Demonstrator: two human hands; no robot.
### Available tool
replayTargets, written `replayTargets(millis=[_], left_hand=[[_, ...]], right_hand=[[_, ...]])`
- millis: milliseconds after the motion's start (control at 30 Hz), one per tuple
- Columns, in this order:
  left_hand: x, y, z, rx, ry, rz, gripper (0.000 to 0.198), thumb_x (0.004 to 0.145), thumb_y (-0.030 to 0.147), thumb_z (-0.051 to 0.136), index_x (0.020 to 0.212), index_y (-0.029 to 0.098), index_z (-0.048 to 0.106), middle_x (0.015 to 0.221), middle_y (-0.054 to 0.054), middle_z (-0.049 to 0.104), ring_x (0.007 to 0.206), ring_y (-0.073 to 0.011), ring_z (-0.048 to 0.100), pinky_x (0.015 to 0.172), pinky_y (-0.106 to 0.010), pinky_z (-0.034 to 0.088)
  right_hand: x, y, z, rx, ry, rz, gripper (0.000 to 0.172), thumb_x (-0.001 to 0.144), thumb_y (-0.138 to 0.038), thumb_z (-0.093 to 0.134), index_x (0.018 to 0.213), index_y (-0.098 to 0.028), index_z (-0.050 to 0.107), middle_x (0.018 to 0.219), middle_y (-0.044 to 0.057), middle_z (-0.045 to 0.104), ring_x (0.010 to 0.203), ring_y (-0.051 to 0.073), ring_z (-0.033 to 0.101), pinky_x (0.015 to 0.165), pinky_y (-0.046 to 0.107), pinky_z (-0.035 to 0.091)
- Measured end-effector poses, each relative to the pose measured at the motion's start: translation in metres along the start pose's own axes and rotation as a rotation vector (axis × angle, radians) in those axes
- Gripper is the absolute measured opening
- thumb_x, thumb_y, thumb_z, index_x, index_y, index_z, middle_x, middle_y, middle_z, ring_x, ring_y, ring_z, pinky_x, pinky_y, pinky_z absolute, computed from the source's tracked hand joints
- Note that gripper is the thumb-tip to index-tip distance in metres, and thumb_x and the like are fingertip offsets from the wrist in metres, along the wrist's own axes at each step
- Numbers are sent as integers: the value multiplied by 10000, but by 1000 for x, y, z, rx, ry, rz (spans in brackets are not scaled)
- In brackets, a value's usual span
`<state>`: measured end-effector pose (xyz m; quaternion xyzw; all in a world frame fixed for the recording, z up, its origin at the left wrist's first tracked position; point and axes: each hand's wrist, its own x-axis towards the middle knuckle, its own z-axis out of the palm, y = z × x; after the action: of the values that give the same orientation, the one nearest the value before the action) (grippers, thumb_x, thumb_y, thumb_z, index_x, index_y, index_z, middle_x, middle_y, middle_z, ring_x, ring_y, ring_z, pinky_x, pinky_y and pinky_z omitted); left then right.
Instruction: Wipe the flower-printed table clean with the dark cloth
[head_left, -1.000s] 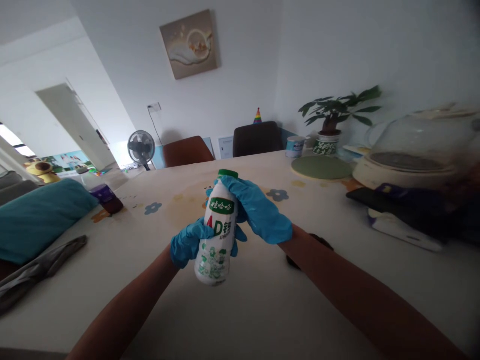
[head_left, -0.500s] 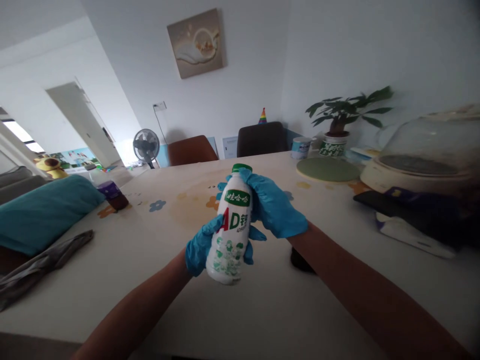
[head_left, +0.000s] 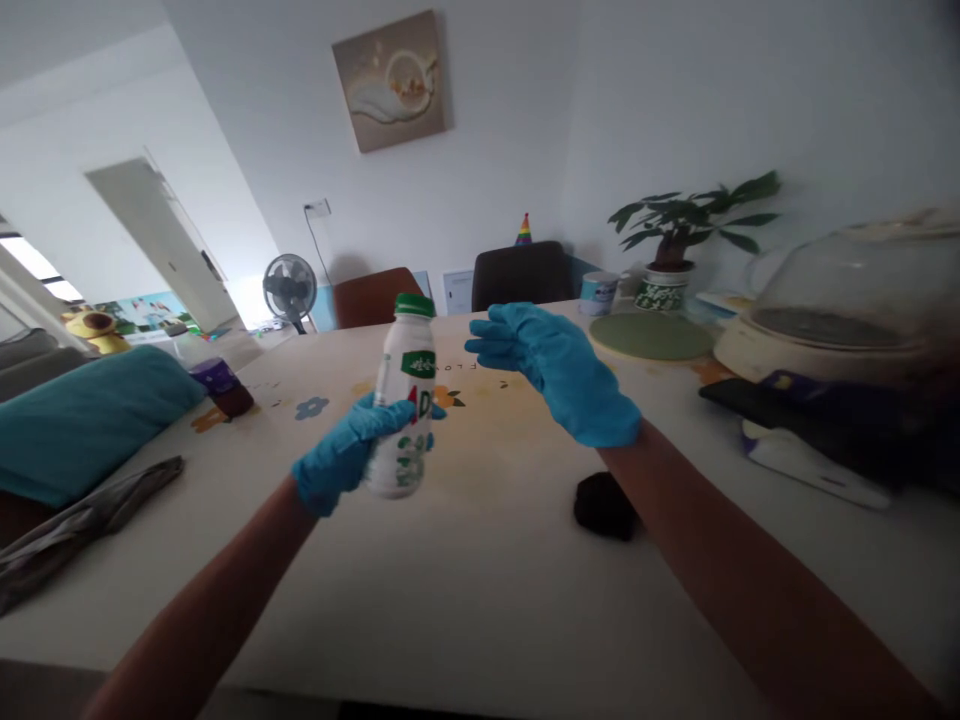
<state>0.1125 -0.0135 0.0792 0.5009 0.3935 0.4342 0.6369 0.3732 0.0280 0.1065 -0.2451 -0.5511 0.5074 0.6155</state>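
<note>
A white plastic drink bottle (head_left: 396,440) with a green cap (head_left: 414,305) and a printed label is held above the table, nearly upright and leaning slightly to the right. My left hand (head_left: 346,445), in a blue glove, wraps round its lower middle from the left. To the right of the bottle and apart from it, my right hand (head_left: 559,365), also gloved in blue, is in the air with its fingers stretched out to the left. Nothing is in it. A small black object (head_left: 604,507) lies on the table beside my right forearm.
The white table (head_left: 420,600) carries a round green mat (head_left: 651,337), a tin (head_left: 598,293), a potted plant (head_left: 666,290) and a domed appliance (head_left: 817,345) on the right. At left are a purple-topped jar (head_left: 223,386), a teal cushion (head_left: 97,420) and a grey cloth (head_left: 97,525).
My right hand has come off the top of the bottle and moved right, its fingers straightened. My left hand has carried the bottle left and slightly up.
</note>
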Motion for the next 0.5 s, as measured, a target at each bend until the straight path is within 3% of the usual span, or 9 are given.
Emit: replayTargets(millis=[100,267,367,500], left_hand=[[14,17,-29,211,207,-29,727,620,534,1011,1155,151,702,921,-94,767,720,-233,720,645,-359,610],[56,20,-66,438,293,-58,715,638,557,970,1163,163,686,926,-80,748,692,-201,682,624,-337,585],[79,16,-73,563,326,-75,641,650,523,943,1128,178,691,900,-72,743,704,-204,680,636,-338,585],[101,17,-67,709,388,-140,504,657,468,900,1039,198,714,894,-85,756,711,-223,685,614,-346,579]], right_hand=[[7,-5,-6,19,82,-27,313,963,-541,792,1081,-252,777,1127,68,854,1004,268,833,1021,537,672],[11,-11,-12,15,122,-77,301,951,-578,784,1045,-292,765,1076,47,851,1079,324,826,1052,616,639],[11,-13,-14,4,117,-98,320,941,-596,785,1046,-294,767,1081,55,846,1131,350,814,1059,639,628],[11,-15,-15,0,123,-110,299,949,-576,778,1036,-291,763,1059,54,844,1097,337,822,1042,621,641]])
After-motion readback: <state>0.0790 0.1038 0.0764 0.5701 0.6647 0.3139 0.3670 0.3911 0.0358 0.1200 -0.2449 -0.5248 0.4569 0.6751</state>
